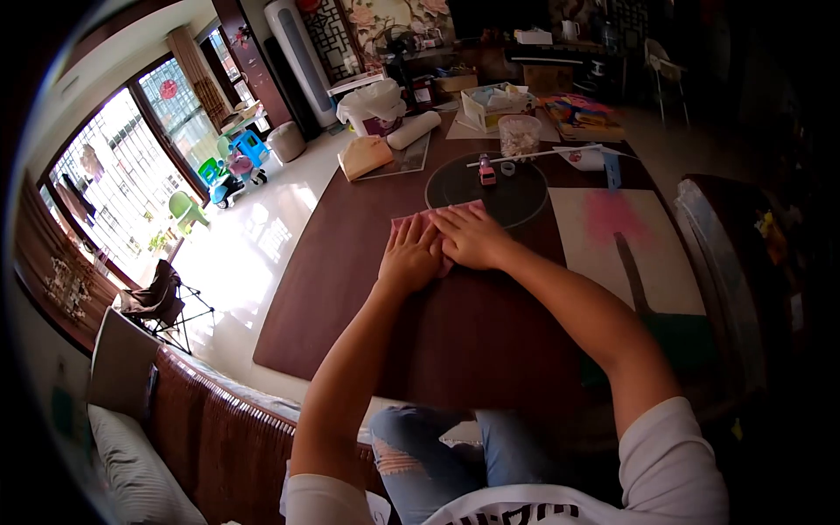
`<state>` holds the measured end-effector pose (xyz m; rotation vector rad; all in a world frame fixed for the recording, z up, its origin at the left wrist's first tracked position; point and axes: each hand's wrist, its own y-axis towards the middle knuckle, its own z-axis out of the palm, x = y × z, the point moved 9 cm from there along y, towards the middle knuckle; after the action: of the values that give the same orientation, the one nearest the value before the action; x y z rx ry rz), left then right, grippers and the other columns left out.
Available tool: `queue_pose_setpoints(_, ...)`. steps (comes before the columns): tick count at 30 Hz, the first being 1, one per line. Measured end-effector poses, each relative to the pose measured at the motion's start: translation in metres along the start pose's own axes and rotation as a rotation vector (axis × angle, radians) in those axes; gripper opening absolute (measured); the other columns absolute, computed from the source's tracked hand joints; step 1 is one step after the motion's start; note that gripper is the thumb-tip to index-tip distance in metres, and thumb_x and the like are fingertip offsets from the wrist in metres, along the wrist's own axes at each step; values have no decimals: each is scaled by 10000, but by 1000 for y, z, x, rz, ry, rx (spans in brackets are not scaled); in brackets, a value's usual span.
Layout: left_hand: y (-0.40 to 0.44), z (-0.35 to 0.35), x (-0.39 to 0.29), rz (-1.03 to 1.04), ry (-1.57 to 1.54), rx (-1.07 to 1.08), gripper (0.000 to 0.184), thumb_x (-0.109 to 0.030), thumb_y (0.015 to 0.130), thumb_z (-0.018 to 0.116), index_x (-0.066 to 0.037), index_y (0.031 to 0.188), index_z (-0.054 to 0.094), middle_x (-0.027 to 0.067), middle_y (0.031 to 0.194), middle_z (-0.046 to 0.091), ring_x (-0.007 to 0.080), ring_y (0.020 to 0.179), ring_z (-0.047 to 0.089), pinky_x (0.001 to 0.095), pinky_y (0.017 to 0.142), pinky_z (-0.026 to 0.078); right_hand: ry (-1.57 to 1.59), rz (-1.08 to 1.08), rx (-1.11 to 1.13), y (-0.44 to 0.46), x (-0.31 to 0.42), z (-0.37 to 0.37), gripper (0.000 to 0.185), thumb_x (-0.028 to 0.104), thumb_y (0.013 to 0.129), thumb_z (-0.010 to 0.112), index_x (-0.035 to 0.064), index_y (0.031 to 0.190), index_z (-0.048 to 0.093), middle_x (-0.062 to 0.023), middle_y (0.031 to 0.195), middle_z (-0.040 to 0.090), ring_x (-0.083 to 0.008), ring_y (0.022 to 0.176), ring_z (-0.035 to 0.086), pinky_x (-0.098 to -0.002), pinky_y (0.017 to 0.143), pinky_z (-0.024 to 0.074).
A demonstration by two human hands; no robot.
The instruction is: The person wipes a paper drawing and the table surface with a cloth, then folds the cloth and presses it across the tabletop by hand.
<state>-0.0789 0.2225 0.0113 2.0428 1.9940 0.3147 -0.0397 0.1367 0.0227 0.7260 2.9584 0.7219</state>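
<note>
A pink cloth (396, 229) lies on the dark brown table (324, 289), mostly covered by both hands. My left hand (411, 252) rests flat on its left part, fingers stretched forward. Beside it, my right hand (471, 238) lies flat on the cloth's right part, its fingers pointing left and forward. The two hands touch or nearly touch at the fingers. Just beyond them is a round dark turntable (525, 197) with a small pink toy (486, 171) on it.
On the right lies a painting of a pink-topped tree (604, 262). Farther back are a clear jar (520, 138), a white basket (495, 107), a white roll (414, 130), a beige cloth (364, 157) and a thin white stick (560, 154).
</note>
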Motion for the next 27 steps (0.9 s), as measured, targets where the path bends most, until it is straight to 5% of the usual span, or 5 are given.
queue_pose_setpoints(8, -116, -61, -109, 199, -44, -103, 520, -296, 924, 456, -24, 1364, 404, 242, 1404, 381, 393, 1299, 371, 479, 1086, 277, 27, -136, -110, -133, 76, -67, 588, 296, 864, 484, -3, 1364, 400, -179, 1355, 465, -297, 1280, 408, -453, 1084, 242)
queue_pose_setpoints(14, -164, -89, -189, 328, -131, -51, 576, -304, 899, 478, 65, 1335, 400, 282, 1393, 373, 435, 1286, 371, 506, 1085, 261, 52, -51, 52, -211, 102, -119, 578, 274, 865, 481, -23, 1355, 406, -203, 1367, 444, -315, 1296, 390, -470, 1101, 224)
queue_pose_setpoints(22, -116, -68, -178, 305, -206, -19, 571, -272, 912, 453, 92, 1344, 374, 293, 1411, 345, 421, 1335, 313, 475, 1113, 220, 54, -18, 60, -177, 56, -105, 627, 265, 813, 509, 10, 1374, 386, -180, 1379, 439, -299, 1318, 373, -443, 1108, 230)
queue_pose_setpoints(23, -101, -64, -173, 313, -164, -126, 569, -292, 886, 466, 81, 1314, 423, 275, 1368, 415, 402, 1283, 400, 479, 1088, 277, 54, -8, 42, -167, 43, -100, 641, 264, 805, 514, 17, 1381, 377, -176, 1380, 440, -297, 1318, 373, -438, 1108, 232)
queue_pose_setpoints(27, -27, -28, -142, 243, -152, -163, 518, -309, 925, 436, -8, 1347, 421, 245, 1391, 402, 390, 1300, 377, 466, 1096, 262, 19, 65, -1, -118, -17, -73, 607, 245, 839, 489, 48, 1399, 363, -139, 1393, 440, -281, 1316, 378, -426, 1106, 241)
